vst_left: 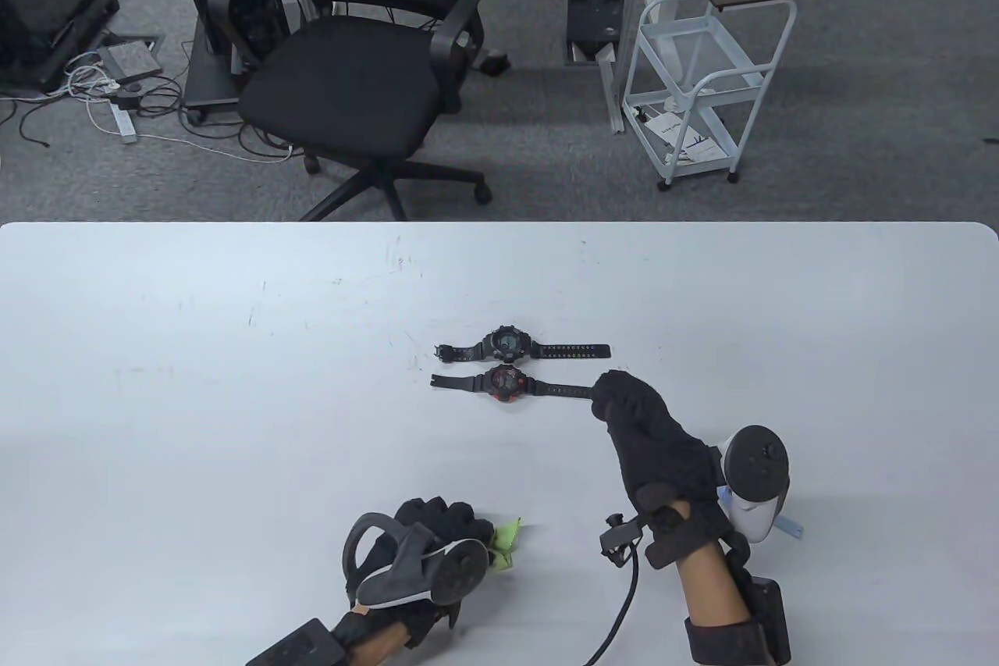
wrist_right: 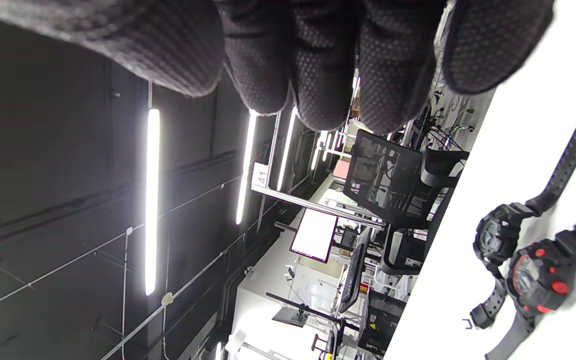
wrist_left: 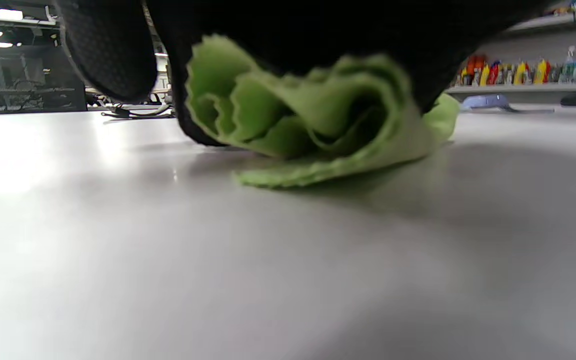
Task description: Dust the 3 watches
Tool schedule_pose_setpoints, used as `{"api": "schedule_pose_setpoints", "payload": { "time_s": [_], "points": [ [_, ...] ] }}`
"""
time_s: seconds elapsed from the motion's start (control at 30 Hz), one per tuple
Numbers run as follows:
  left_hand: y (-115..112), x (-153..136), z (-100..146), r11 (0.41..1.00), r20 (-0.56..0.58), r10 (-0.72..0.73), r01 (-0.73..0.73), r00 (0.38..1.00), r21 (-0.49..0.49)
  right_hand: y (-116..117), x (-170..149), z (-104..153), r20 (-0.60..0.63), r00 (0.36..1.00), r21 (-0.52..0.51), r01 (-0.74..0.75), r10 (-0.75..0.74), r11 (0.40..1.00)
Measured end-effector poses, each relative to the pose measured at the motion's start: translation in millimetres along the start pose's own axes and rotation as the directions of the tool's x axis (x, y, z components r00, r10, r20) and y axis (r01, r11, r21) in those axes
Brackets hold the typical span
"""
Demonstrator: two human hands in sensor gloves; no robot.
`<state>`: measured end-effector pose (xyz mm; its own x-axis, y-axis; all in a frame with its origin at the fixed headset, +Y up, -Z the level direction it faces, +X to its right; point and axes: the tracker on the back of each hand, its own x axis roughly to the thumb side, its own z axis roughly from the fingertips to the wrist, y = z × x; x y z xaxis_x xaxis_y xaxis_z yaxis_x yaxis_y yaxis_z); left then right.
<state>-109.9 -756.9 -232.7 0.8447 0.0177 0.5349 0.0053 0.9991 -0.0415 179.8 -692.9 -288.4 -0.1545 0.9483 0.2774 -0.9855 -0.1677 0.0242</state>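
Two watches lie strap-flat and parallel mid-table, all-black watch behind, red-accented watch in front; a third is not in view; judged light, stiff chunky cases on flexible resin straps, best lifted by the case or by the strap close to it. Left hand clenches a soft green cloth against the table near the front edge; right hand reaches to the red watch's strap end, fingers curled, grasp cannot be told. White table smooth, faintly scuffed; office chair and white cart on grey carpet beyond
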Motion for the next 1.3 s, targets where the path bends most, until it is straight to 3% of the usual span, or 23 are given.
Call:
{"api": "schedule_pose_setpoints", "payload": {
  "time_s": [0.2, 0.47, 0.6, 0.77, 0.9, 1.0, 1.07, 1.2, 1.3],
  "points": [
    [27.8, -30.2, 13.8, 0.964, -0.059, 0.229, -0.218, 0.972, 0.152, -7.3, -3.3, -0.3, -0.012, 0.999, -0.025, 0.039, -0.040, 0.999],
    [73.8, -86.8, 52.8, 0.822, -0.033, 0.469, -0.422, 0.883, 0.382, -22.1, 0.2, 1.0, 0.009, 0.993, -0.079, 0.117, -0.116, 0.990],
    [73.4, -105.4, 55.0, 0.754, -0.005, 0.572, -0.524, 0.820, 0.396, -34.8, 2.3, 3.2, 0.018, 0.987, -0.110, 0.162, -0.161, 0.981],
    [73.1, -106.7, 54.7, 0.772, -0.025, 0.561, -0.512, 0.827, 0.377, -50.1, 6.3, 5.3, 0.010, 0.993, -0.141, 0.114, -0.114, 0.983],
    [73.8, -107.3, 54.9, 0.765, -0.014, 0.569, -0.524, 0.822, 0.374, -62.7, 8.2, 4.8, -0.092, 0.991, -0.135, -0.109, 0.097, 0.985],
    [74.2, -108.2, 55.1, 0.769, -0.015, 0.567, -0.522, 0.824, 0.370, -64.2, -0.8, 0.8, -0.197, 0.917, -0.046, -0.362, 0.346, 0.931],
    [74.6, -109.0, 55.2, 0.766, -0.013, 0.571, -0.527, 0.821, 0.369, -65.3, -12.7, -0.4, -0.268, 0.776, 0.077, -0.573, 0.570, 0.816],
    [75.0, -109.5, 54.9, 0.765, -0.014, 0.575, -0.531, 0.818, 0.363, -69.4, -32.1, -0.3, -0.338, 0.556, 0.238, -0.731, 0.760, 0.640],
    [74.1, -108.4, 53.8, 0.772, -0.014, 0.569, -0.528, 0.823, 0.354, -72.8, -46.1, 0.6, -0.378, 0.489, 0.299, -0.739, 0.786, 0.603]
  ]
}}
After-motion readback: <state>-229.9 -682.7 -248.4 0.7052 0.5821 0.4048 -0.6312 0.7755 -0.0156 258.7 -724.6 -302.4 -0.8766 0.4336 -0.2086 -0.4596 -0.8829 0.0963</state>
